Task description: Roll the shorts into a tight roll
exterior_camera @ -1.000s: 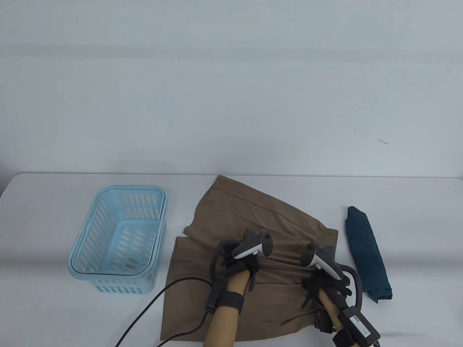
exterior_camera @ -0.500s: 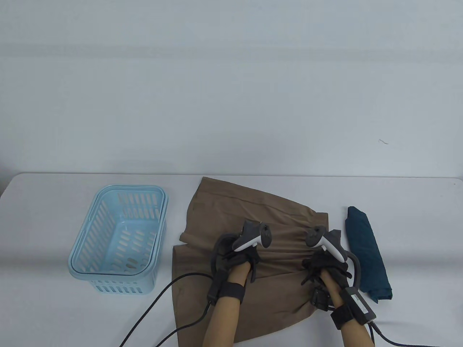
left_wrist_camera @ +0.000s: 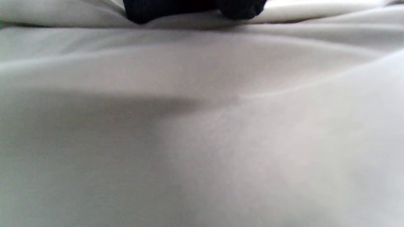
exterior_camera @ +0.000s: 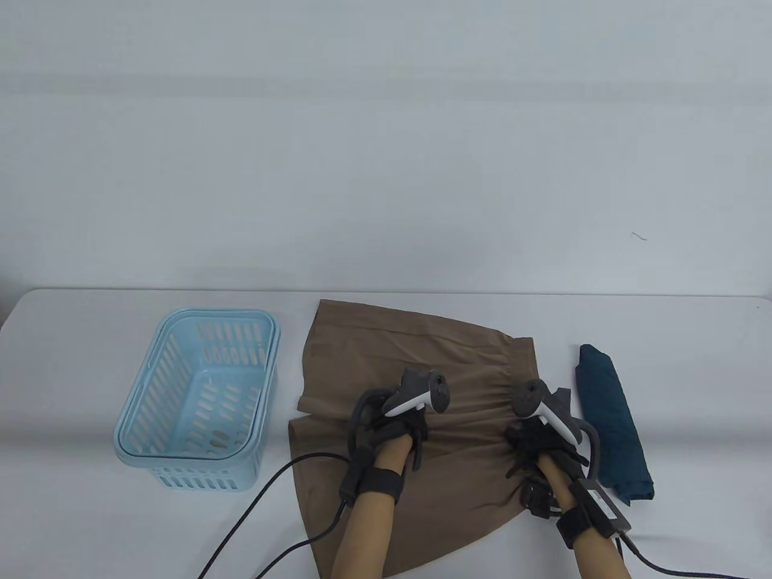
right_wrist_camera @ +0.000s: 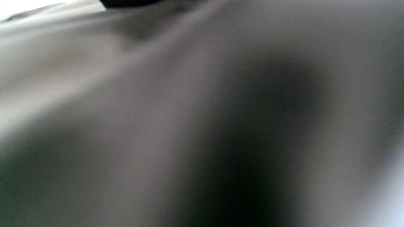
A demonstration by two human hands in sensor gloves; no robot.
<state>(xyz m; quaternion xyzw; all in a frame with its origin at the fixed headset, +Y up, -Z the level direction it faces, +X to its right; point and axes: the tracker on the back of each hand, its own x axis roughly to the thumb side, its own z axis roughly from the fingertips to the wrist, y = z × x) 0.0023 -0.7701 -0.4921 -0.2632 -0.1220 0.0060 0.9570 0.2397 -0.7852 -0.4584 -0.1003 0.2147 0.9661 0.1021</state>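
The brown shorts [exterior_camera: 386,350] lie spread on the white table, slanted, with the waistband toward the right. The cloth is gathered into wrinkles between my hands. My left hand [exterior_camera: 401,431] grips the cloth near the middle of the shorts. My right hand [exterior_camera: 537,440] grips it near the waistband at the right edge. The trackers hide most of the fingers. In the left wrist view my dark fingertips [left_wrist_camera: 189,9] dig into the pale cloth [left_wrist_camera: 202,126]. The right wrist view is filled with blurred cloth [right_wrist_camera: 157,110].
A light blue slotted basket [exterior_camera: 217,313] stands to the left of the shorts. A dark teal rolled cloth [exterior_camera: 612,422] lies just right of my right hand. A black cable [exterior_camera: 253,506] runs from my left wrist across the table's front.
Both hands moved away from me and dragged the shorts along. The shorts turned and bunched, their far corner shifted left and the right edge drew in away from the teal roll.
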